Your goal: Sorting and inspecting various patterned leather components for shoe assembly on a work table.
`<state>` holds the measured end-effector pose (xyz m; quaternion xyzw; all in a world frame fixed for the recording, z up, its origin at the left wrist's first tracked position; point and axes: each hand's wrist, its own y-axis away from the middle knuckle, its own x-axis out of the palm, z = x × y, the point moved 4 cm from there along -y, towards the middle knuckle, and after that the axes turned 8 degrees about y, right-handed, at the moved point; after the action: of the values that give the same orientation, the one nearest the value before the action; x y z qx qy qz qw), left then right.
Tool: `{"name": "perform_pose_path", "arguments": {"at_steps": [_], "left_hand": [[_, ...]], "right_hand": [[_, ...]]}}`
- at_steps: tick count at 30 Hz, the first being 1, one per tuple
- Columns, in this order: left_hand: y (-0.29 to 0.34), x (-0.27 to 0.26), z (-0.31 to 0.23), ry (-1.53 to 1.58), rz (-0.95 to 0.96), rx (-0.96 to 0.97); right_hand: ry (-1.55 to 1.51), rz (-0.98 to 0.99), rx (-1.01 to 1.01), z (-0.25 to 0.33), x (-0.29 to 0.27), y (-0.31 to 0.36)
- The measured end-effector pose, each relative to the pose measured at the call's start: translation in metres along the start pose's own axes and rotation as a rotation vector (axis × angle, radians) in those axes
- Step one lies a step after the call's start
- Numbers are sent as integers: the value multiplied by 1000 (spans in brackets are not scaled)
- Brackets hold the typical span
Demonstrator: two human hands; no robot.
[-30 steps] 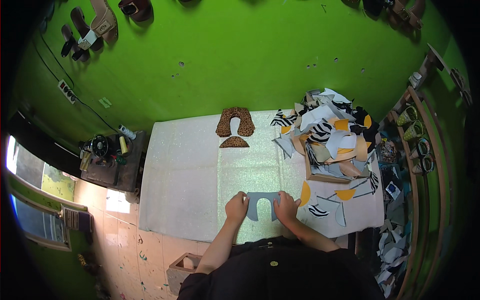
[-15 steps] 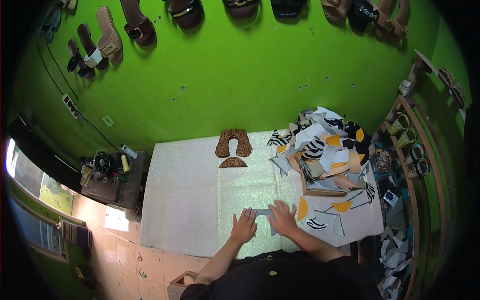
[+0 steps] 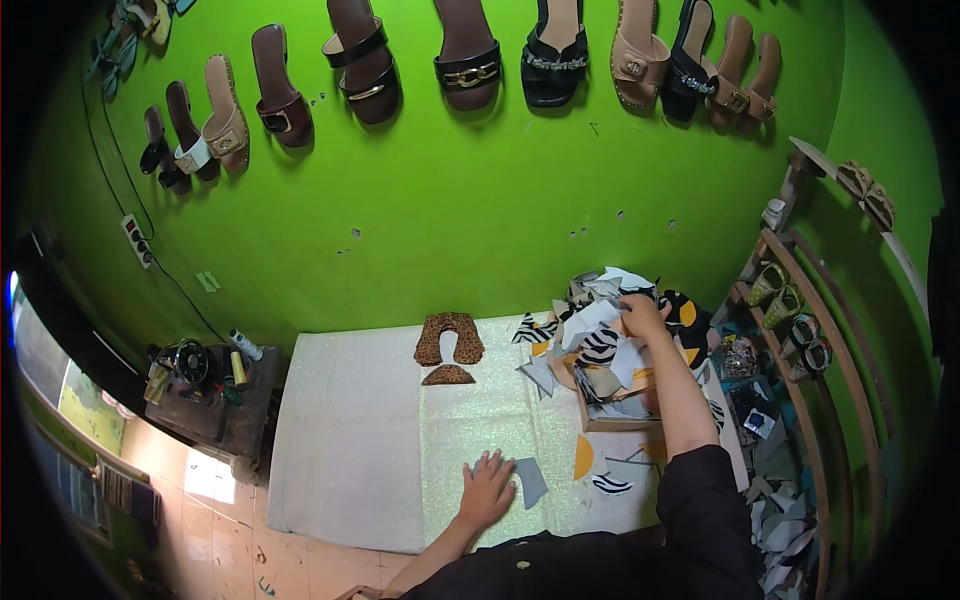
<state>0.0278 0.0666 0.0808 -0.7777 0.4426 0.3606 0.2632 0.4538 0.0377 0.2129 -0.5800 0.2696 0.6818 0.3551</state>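
My left hand (image 3: 488, 490) lies flat on the table with its fingers spread. Its fingertips touch the edge of a grey cut piece of sheet material (image 3: 529, 484). My right hand (image 3: 641, 315) is over the heap of scraps at the back right, fingers curled at the edge of a pale grey-white scrap (image 3: 590, 322). The fingertips are partly hidden there. Beneath the heap stands an open cardboard box (image 3: 622, 424). Toward the back lie a leopard-print horseshoe-shaped piece (image 3: 432, 342) and a small leopard-print half-moon piece (image 3: 448, 375), apart from both hands.
The table (image 3: 345, 430) has a pale, glittery cover. Near the box lie a yellow half-moon piece (image 3: 583, 457) and a zebra-print scrap (image 3: 612, 485). A dark side table (image 3: 210, 410) stands left, a wooden rack (image 3: 815, 350) right. Sandals (image 3: 470, 70) hang on the green wall.
My right hand has left the grey piece and reached up and right to the scrap heap. The grey piece now lies uncovered beside my left hand. The view has tilted upward.
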Motion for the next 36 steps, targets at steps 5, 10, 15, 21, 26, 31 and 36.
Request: {"name": "perform_pose_path", "arguments": {"at_steps": [5, 10, 15, 21, 26, 31, 36], "left_hand": [[0, -10, 4, 34, -28, -25], [-4, -4, 13, 24, -47, -24], [-7, -4, 10, 9, -51, 12], [2, -5, 22, 15, -56, -11], [-3, -12, 17, 56, -102, -16], [-9, -18, 8, 104, -175, -40], [-20, -13, -14, 174, -189, 41]], "right_hand": [[60, -482, -272, 1, 0, 37], [120, -631, -344, -3, 5, 59], [119, -653, -343, -5, 10, 64], [-18, -490, -214, -17, 14, 49], [-126, -592, 37, -29, -13, 46], [-418, -723, -56, -27, -27, 98], [-73, -478, 70, -45, 8, 176]]}}
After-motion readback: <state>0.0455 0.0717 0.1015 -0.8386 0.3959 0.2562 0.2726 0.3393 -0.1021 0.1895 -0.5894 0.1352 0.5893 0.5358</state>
